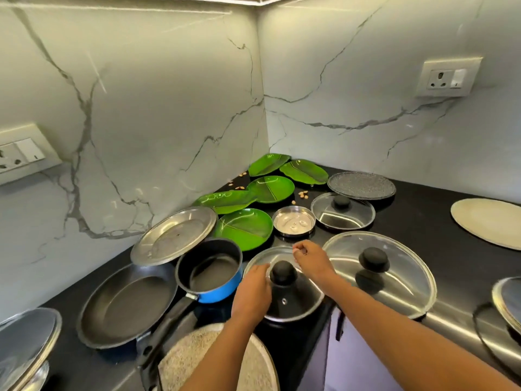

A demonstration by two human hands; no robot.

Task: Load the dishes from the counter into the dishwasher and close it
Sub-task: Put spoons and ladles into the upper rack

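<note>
A glass lid (293, 301) with a black knob (282, 272) lies on the black counter (423, 221) right in front of me. My left hand (252, 292) rests on the lid's left side, fingers beside the knob. My right hand (311, 261) is at the lid's far right rim, its fingers curled and pinching the rim. Left of the lid stand a blue saucepan (210, 270) and a black frying pan (127, 303). A steel plate (173, 235) leans on the saucepan. Several green leaf-shaped plates (244, 228) fill the corner. No dishwasher is in view.
A larger glass lid (394, 289) lies to the right, a smaller one (342, 211) and a small steel dish (294, 221) behind. A dark round plate (361, 185), a beige mat (487, 222), steel plates at both lower edges, scattered nuts and marble walls with sockets surround them.
</note>
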